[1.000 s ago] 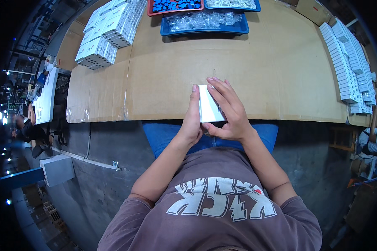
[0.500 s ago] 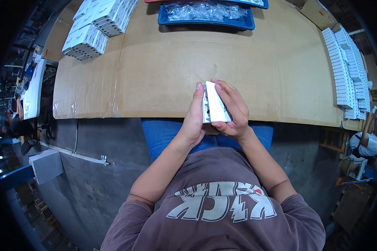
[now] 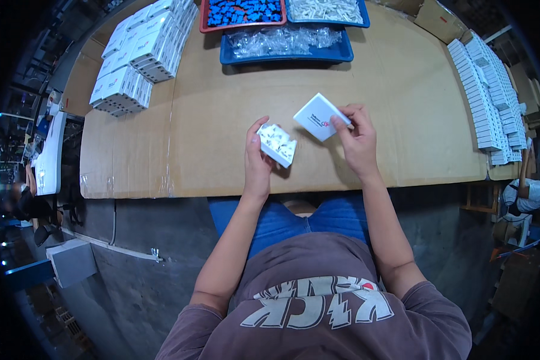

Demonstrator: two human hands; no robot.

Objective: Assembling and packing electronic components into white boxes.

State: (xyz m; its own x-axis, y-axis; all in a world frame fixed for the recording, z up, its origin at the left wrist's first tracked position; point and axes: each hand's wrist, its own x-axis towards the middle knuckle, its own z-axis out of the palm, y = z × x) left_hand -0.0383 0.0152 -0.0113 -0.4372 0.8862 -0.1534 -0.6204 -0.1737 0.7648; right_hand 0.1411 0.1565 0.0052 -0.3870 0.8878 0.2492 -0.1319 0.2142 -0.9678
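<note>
My left hand (image 3: 257,162) grips a shallow white square base (image 3: 274,146) by its sides. Its upward face is uneven, with small white and dark details too fine to name. To the right, my right hand (image 3: 360,143) pinches a flat white square cover (image 3: 317,118) at its right corner, between thumb and fingers. Small dark print and a red mark show on the cover, which is tilted and apart from the base. Both pieces are held above the cardboard-covered table (image 3: 222,105), near its front edge.
Beyond my hands stands a blue tray (image 3: 288,60) of clear plastic bags. Behind it are a red tray (image 3: 244,27) of blue parts and another blue tray (image 3: 365,23) of white parts. White boxes are stacked at left (image 3: 121,90) and right (image 3: 489,105). Another person (image 3: 525,193) is at far right.
The cover and base, pressed together between both hands before, are now apart. My hands have moved away from each other and forward over the table. The view has tilted up, showing more of the trays.
</note>
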